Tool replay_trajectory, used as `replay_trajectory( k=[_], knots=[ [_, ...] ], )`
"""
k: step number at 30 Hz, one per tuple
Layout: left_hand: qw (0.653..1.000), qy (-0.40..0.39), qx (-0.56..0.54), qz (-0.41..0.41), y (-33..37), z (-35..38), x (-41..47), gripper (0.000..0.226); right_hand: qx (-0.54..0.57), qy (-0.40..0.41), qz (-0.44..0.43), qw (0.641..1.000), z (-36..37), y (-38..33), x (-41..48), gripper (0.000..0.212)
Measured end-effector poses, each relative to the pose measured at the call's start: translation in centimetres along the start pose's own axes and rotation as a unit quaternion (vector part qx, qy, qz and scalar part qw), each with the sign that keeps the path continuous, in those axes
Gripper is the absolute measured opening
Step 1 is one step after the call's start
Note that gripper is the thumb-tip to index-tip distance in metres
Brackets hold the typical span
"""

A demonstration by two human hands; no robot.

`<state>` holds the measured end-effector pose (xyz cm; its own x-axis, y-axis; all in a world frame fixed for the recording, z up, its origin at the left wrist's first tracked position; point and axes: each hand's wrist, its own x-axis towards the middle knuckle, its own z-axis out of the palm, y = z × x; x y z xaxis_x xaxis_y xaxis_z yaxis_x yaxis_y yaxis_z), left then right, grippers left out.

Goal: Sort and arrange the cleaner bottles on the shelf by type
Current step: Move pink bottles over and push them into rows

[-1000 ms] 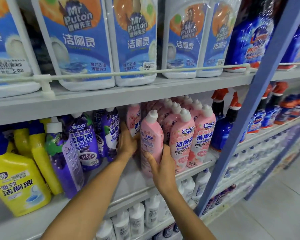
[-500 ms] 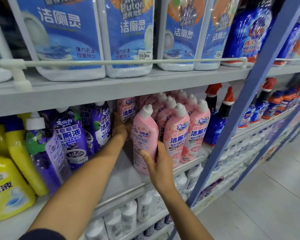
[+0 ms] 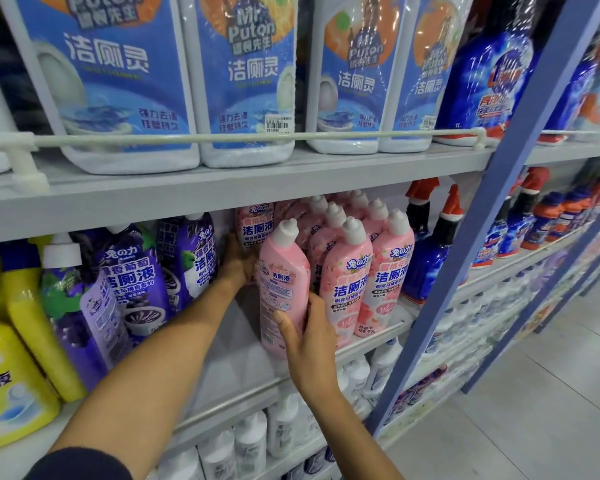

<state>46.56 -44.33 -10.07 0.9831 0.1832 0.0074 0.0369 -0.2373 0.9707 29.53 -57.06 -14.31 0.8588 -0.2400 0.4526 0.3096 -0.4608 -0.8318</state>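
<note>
Pink bottle (image 3: 283, 289) stands tall at the shelf's (image 3: 236, 362) front edge, right hand (image 3: 307, 336) wrapped round its lower half, left hand (image 3: 238, 263) pressed behind it, other pink bottles (image 3: 364, 271) just right.

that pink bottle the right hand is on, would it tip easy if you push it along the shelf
Probably yes. The pink bottle is tall and slim and already leans, so a push near its white cap would likely topple it. The right hand holds it low, which seems steadier. Its glossy plastic wrap looks somewhat slippery, so it may slide easily on the smooth shelf.
</note>
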Motion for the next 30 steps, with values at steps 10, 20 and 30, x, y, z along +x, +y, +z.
replay_trajectory(
  k=[10, 20, 30],
  knots=[
    [0.999, -0.026, 0.017, 0.026, -2.8, 0.1, 3.4, 0.09, -0.039, 0.005, -0.004, 0.999, -0.4, -0.6, 0.0, 0.032],
    [0.978, -0.059, -0.2, -0.018, -1.8, -1.1, -7.1, 0.058, -0.025, -0.017, -0.015, 0.999, -0.3, 0.3, 0.5, 0.034],
    [0.974, -0.055, -0.189, 0.109, -4.0, -1.7, -12.7, 0.059, 0.053, -0.071, -0.027, 0.996, 1.1, 0.7, 1.4, 0.045]
  ],
)
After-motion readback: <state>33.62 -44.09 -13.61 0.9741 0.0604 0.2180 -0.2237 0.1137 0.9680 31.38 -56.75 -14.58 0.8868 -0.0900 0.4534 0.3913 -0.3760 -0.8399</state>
